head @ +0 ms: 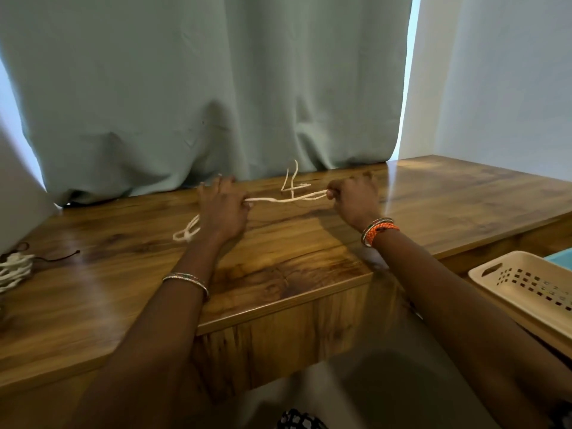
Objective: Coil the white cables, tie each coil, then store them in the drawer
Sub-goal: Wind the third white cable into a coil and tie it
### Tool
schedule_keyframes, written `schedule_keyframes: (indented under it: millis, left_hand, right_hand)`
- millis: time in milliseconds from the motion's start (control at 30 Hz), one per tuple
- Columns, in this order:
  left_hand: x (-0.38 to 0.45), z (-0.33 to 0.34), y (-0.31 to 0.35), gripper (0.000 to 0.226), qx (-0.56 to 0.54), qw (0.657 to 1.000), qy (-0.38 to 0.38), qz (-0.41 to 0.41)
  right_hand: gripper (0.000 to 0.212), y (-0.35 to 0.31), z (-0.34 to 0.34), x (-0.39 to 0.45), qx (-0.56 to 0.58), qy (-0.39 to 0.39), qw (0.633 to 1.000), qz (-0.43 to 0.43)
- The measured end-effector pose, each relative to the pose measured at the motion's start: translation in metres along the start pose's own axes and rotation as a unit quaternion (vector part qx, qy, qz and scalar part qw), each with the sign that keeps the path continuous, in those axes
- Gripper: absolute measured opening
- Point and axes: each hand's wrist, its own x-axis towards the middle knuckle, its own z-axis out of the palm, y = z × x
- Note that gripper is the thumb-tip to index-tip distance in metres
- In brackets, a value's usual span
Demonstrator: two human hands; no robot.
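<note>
A white cable stretches taut between my two hands above the far part of the wooden table. My left hand pinches it at the left, and loops of the same cable hang out below that hand onto the table. My right hand pinches the other end. A loose tail of cable sticks up near the curtain. At the table's left edge lies a second white cable coil with a dark tie around it.
A green curtain hangs right behind the table's far edge. A beige perforated plastic basket sits lower right, beside the table. The table's front edge runs across the middle of the view.
</note>
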Motion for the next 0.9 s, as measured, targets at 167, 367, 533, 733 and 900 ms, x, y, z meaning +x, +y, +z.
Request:
schedule_keyframes:
  millis: [167, 367, 533, 733, 900]
  left_hand:
    - [-0.003, -0.014, -0.062, 0.038, -0.087, 0.993, 0.002, -0.08]
    - [-0.001, -0.019, -0.032, 0.044, -0.166, 0.986, 0.004, -0.025]
    - [-0.002, -0.017, -0.011, 0.021, -0.269, 0.963, -0.016, 0.011]
    - [-0.002, -0.018, -0.031, 0.017, -0.519, 0.843, 0.024, -0.138]
    - [0.017, -0.03, -0.052, 0.023, -0.617, 0.747, 0.13, -0.212]
  right_hand:
    - [0.023, 0.049, -0.007, -0.006, -0.089, -0.021, 0.983, 0.159]
    - [0.029, -0.02, -0.004, 0.009, -0.026, -0.079, 0.989, 0.125]
    - [0.025, -0.137, -0.007, 0.013, 0.411, -0.043, 0.908, -0.07]
    - [0.036, -0.172, 0.025, 0.027, 0.622, -0.186, 0.76, 0.034]
    - [0.052, -0.176, 0.037, 0.039, 0.68, -0.305, 0.663, 0.071]
